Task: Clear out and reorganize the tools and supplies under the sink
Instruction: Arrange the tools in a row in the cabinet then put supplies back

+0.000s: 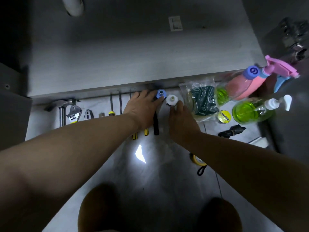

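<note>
On the floor [167, 185], the right hand [182, 121] pinches a white fitting [171, 99]. The left hand [143, 106] pinches a blue fitting [161, 94] just beside it, near the cabinet [100, 90] edge. Both look like light, rigid plastic, best gripped round their wider bases.

A blue fitting [160, 94] lies by a white fitting [171, 99]. The bottle [242, 87] is pink, the cap [253, 72] blue with a white swirl, and the sprayer [282, 67] pink with a blue trigger. The soap bottle [250, 112] is bright green with a white pump [280, 102]. The cloth [203, 99] is dark green, the tape roll [224, 116] yellow with black print, and the bundle [232, 130] black. The screwdriver handles [134, 136] are striped yellow and black. The wrench [73, 114] is silver with yellow marks, the tape measure [197, 160] yellow, and the cabinet floor [133, 56] grey.
</note>
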Tool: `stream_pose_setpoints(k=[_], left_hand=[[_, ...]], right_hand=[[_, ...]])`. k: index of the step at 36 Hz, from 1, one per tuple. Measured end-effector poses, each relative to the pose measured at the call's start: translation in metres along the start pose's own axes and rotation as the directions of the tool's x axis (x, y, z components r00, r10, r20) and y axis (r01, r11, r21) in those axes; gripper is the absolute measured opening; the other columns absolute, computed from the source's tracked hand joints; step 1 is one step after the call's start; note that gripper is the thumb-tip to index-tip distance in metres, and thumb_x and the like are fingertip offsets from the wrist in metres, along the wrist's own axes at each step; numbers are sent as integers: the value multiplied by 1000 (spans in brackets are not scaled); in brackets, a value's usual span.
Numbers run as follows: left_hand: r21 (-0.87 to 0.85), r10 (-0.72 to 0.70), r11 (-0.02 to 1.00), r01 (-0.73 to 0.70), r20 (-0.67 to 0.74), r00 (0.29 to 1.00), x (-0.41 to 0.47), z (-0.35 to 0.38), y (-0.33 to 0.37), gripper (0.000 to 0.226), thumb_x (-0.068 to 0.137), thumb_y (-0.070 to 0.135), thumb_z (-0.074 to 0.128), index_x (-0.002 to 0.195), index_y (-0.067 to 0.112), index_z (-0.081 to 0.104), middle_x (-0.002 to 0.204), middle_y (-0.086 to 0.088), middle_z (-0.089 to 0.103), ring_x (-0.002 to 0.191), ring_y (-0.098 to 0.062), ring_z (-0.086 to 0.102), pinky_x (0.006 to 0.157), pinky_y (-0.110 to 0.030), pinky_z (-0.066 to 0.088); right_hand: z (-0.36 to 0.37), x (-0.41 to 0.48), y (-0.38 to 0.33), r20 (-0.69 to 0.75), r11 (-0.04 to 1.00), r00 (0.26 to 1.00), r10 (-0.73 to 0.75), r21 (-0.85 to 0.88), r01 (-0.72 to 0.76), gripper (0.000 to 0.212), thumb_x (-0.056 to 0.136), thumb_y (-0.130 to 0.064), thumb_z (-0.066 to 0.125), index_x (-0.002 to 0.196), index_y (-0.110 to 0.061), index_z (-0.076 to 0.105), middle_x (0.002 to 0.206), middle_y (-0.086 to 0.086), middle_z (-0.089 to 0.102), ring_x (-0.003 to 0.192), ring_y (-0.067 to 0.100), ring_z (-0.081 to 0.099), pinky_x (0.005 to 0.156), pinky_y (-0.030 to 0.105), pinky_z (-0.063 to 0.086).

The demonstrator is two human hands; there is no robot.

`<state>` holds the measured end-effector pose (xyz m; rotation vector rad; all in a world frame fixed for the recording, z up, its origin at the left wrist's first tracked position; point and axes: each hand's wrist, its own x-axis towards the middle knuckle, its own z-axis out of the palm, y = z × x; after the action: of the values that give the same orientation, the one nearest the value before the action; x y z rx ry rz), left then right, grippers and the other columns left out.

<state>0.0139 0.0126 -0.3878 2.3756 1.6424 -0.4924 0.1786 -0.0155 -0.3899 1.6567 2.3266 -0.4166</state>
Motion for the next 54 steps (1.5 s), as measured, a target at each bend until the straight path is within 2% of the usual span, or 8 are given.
stream_pose_setpoints(k=[8, 18, 26, 30, 35, 39, 48, 54], left_hand=[[-14, -5, 1000, 5, -6, 1000, 2, -1, 4, 84, 90, 34, 63, 162, 30, 19, 169, -5, 16, 153, -30, 16, 120, -45, 21], [-23, -21, 999, 21, 10, 1000, 5, 2, 6, 89, 88, 39, 66, 162, 29, 18, 168, -6, 16, 153, -30, 16, 121, -45, 21], [-63, -62, 996, 60, -14, 998, 0, -3, 14, 76, 83, 27, 67, 153, 22, 37, 154, -12, 35, 141, -32, 33, 114, -43, 29], [-33, -56, 998, 51, -168, 984, -15, -3, 34, 42, 80, 21, 62, 121, 13, 56, 121, -14, 50, 111, -34, 46, 87, -41, 39], [-102, 200, 971, -214, -131, 971, -32, 15, 71, 37, 84, 22, 56, 120, 14, 57, 119, -10, 52, 111, -31, 47, 84, -41, 41], [-333, 293, 898, -289, -39, 955, -45, 24, 91, 33, 88, 15, 56, 121, 14, 55, 117, -8, 51, 106, -28, 52, 81, -39, 47], [-608, 350, 771, -192, 152, 924, -66, 44, 102, 90, 86, 25, 78, 157, 29, 22, 133, -4, 39, 103, -23, 57, 91, -40, 54], [-504, 238, 838, -209, -7, 971, -62, 49, 95, 78, 89, 23, 75, 155, 31, 33, 146, -9, 23, 113, -32, 58, 95, -38, 54]], right_hand=[[-7, 8, -4, 32, 990, 997, 63, 128, -67, 55, 99, -14, 45, 152, -11, 29, 157, 25, 14, 137, 37, 33, 106, 39, 41], [-10, 16, -8, 115, 992, 986, 117, 40, -123, 75, 99, -18, 43, 150, 18, 0, 155, 43, 4, 144, 48, 23, 119, 43, 30], [-26, -35, 34, 129, 933, 942, -309, 232, 275, 31, 88, -10, 55, 119, -7, 59, 115, 12, 58, 100, 28, 60, 83, 37, 50], [-29, -71, 81, 309, 966, 921, -238, 171, 192, 21, 89, -19, 57, 109, -16, 63, 107, 3, 61, 99, 25, 62, 83, 36, 50], [-8, -108, 102, 382, 994, 919, -96, 92, 66, 78, 89, -44, 66, 153, -26, 25, 129, 4, 40, 103, 30, 61, 84, 43, 53], [14, -120, 95, 368, 999, 929, -32, 27, 24, 100, 82, -44, 75, 156, -24, 10, 137, 7, 34, 104, 30, 62, 80, 43, 56], [39, -108, 63, 208, 902, 978, 23, 417, -110, 42, 85, -20, 71, 122, -11, 53, 126, 11, 50, 106, 28, 57, 86, 34, 49], [33, -101, 49, 129, 786, 980, 150, 586, -197, 24, 84, -3, 63, 105, -9, 54, 106, 8, 54, 90, 25, 55, 71, 32, 42]])
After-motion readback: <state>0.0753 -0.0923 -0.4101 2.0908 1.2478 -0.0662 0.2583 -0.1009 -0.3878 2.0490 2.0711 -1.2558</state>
